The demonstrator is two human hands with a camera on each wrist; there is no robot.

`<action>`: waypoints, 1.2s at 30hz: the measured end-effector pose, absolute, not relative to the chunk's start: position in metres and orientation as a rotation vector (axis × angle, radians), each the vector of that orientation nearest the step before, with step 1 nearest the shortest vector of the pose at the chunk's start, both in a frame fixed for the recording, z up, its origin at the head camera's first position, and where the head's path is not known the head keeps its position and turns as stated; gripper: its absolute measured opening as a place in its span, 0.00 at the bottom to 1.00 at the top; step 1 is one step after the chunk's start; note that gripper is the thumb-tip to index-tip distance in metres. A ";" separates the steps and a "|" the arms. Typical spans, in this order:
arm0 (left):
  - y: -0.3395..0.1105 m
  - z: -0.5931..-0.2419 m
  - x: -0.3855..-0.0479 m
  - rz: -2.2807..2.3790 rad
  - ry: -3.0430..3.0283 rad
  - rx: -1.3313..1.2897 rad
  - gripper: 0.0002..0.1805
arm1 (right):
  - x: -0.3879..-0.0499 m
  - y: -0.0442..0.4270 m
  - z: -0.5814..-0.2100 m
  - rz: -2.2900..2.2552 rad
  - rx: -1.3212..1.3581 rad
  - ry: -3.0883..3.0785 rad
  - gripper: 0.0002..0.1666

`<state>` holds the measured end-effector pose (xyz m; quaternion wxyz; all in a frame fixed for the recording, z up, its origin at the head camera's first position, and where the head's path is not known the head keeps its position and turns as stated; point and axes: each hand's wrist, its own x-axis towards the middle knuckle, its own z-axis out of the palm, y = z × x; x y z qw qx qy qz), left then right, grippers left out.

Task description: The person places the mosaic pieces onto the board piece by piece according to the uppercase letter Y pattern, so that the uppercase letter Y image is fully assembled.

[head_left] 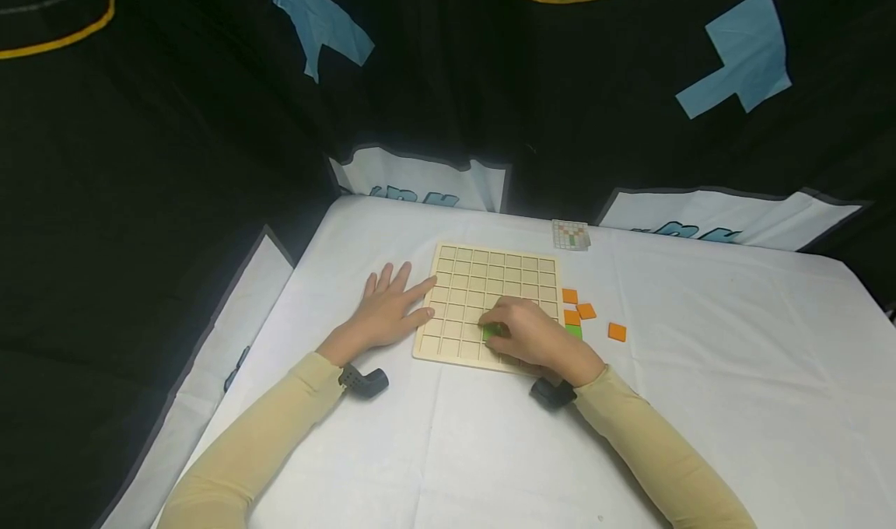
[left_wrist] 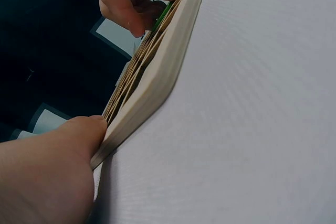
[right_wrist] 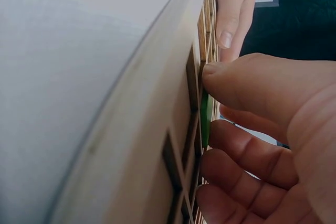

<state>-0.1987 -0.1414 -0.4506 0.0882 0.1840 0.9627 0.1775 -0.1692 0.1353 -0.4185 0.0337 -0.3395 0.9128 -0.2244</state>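
Note:
A pale wooden grid board [head_left: 458,296] lies on the white table. On its left edge rest the thumb and index finger of my left hand [head_left: 383,311], the fingers spread and nearly straight. Over the board's lower middle, my right hand [head_left: 532,333] has its fingers bent around a green square tile [head_left: 492,331]. In the right wrist view the green tile [right_wrist: 206,119] sits at the grid between thumb and fingers of my right hand [right_wrist: 273,114]. The left wrist view shows the left hand [left_wrist: 55,166] touching the board's edge [left_wrist: 152,87].
Several orange tiles [head_left: 617,332] and a green tile [head_left: 573,331] lie to the right of the board. A small patterned card [head_left: 571,236] is near the table's back edge. Dark cloth with blue tape [head_left: 322,27] hangs behind.

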 end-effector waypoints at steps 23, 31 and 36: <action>-0.139 -0.448 -0.198 0.515 2.878 0.547 0.35 | -0.167 0.136 -0.416 -0.694 -1.057 2.810 0.16; -0.140 -0.450 -0.198 0.514 2.874 0.542 0.35 | -0.166 0.137 -0.416 -0.701 -1.057 2.809 0.16; -0.141 -0.450 -0.198 0.517 2.877 0.544 0.35 | -0.167 0.140 -0.418 -0.690 -1.056 2.823 0.17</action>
